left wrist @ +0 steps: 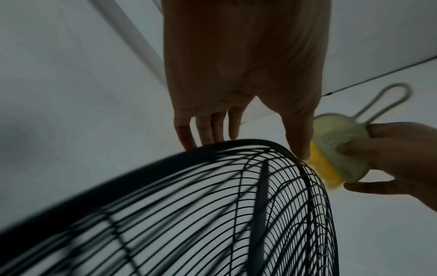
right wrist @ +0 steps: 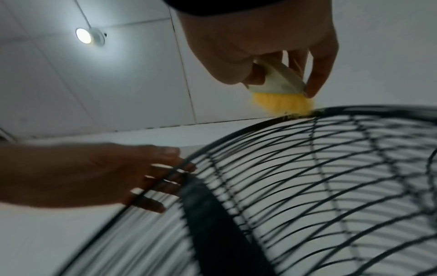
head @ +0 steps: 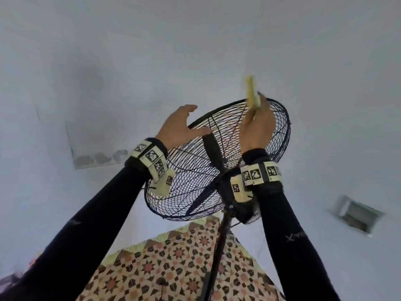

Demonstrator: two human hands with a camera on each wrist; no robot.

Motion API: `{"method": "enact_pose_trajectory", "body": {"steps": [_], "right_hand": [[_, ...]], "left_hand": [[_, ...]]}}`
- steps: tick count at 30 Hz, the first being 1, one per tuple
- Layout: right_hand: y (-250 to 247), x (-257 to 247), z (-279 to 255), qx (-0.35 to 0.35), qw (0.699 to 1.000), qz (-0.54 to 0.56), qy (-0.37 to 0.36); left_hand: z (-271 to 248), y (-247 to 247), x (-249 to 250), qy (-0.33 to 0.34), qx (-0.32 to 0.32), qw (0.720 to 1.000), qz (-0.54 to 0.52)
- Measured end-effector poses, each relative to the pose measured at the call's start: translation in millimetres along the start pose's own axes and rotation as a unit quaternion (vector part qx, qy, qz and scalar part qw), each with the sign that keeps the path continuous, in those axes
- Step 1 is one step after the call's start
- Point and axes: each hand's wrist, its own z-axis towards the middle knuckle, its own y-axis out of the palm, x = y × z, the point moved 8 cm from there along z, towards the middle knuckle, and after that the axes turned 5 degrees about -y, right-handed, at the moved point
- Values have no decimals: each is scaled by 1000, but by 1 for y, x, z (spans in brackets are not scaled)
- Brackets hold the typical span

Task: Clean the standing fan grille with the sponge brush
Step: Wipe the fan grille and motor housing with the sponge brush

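The black wire fan grille point(head: 195, 170) is tilted up on its stand, and I see it from behind. My right hand point(head: 258, 127) grips the pale green sponge brush point(head: 252, 92) at the grille's top rim. In the right wrist view the brush's yellow bristles point(right wrist: 281, 102) touch the rim point(right wrist: 331, 110). My left hand point(head: 182, 127) is spread, its straight fingers point(left wrist: 208, 130) touching the rim point(left wrist: 236, 144) to the left of the brush point(left wrist: 338, 149). The brush's looped handle point(left wrist: 387, 100) sticks out past the right hand point(left wrist: 397, 158).
The fan's motor housing point(head: 245, 209) and pole point(head: 219, 257) stand over a patterned tiled floor point(head: 169, 270). White walls surround the fan. A small vent-like box point(head: 358, 216) is on the wall at right. A round ceiling light point(right wrist: 84, 35) is lit.
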Motion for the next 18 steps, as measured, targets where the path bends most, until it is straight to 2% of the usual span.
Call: {"method": "enact_pose_trajectory", "body": {"steps": [2, 4, 7, 9, 10, 11, 12, 15, 16, 18], "right_hand": [[10, 26, 19, -73, 996, -47, 5], [17, 29, 23, -116, 989, -85, -30], [21, -10, -3, -135, 973, -52, -181], [25, -36, -27, -209, 941, 2, -265], [25, -40, -31, -236, 930, 27, -280], [20, -38, -26, -239, 931, 48, -270], [12, -31, -13, -212, 946, 54, -239], [-10, 12, 32, -111, 990, -13, -85], [-10, 24, 39, -110, 992, -36, -51], [-4, 21, 35, -140, 986, -66, -58]], "left_hand": [[13, 20, 19, -20, -24, 998, 52], [19, 39, 26, -37, -30, 992, 116], [18, 50, 21, -52, 42, 986, 152], [12, 46, 19, -62, 91, 984, 140], [10, 44, 18, -69, 102, 982, 140], [7, 43, 18, -71, 106, 981, 144], [3, 43, 18, -68, 108, 981, 146], [-4, 42, 18, -60, 107, 983, 135], [-5, 41, 18, -59, 105, 984, 133], [-7, 40, 16, -59, 92, 984, 141]]}}
